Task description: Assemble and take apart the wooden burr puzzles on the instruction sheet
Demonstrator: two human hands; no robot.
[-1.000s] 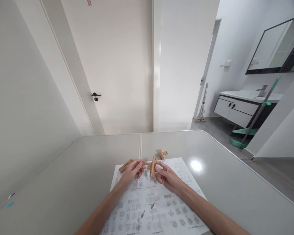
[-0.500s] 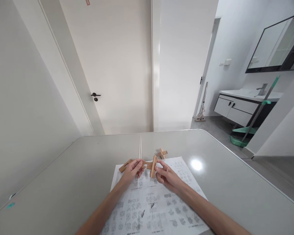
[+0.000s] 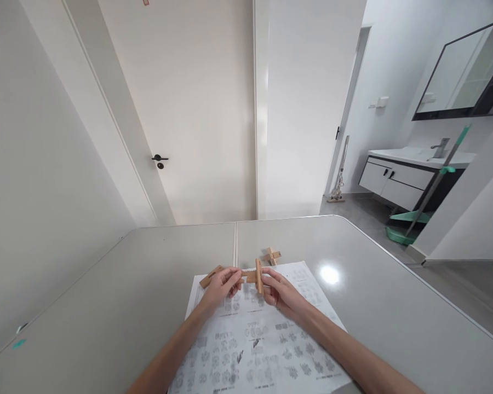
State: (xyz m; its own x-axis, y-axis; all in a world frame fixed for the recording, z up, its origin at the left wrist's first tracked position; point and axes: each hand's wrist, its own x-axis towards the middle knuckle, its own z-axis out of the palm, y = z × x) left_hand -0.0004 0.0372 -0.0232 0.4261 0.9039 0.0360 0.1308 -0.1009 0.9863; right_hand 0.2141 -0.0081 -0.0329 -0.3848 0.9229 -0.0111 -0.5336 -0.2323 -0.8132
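Above a printed sheet (image 3: 254,317), my hands hold small wooden puzzle pieces close together. My left hand (image 3: 225,282) is closed, pinching one end of a notched wooden piece (image 3: 250,275). A wooden bar (image 3: 258,277) stands crosswise at that piece's right end, gripped by the fingers of my right hand (image 3: 285,290). The two pieces touch, but how far they are fitted together is unclear. Another slotted wooden piece (image 3: 211,277) shows beyond my left hand, partly covered by it. Past the sheet's top edge lies a cross-shaped cluster of wooden pieces (image 3: 272,256).
The sheet, with several rows of grey diagrams, lies on a glossy grey table (image 3: 148,284). A white door (image 3: 201,109) rises behind it. To the right are a sink cabinet (image 3: 398,178), a mop (image 3: 340,175) and a green dustpan (image 3: 400,235).
My right hand has turned the crosswise bar, which leaned right and now stands almost straight in the view. My left hand and the cross-shaped cluster have hardly moved.
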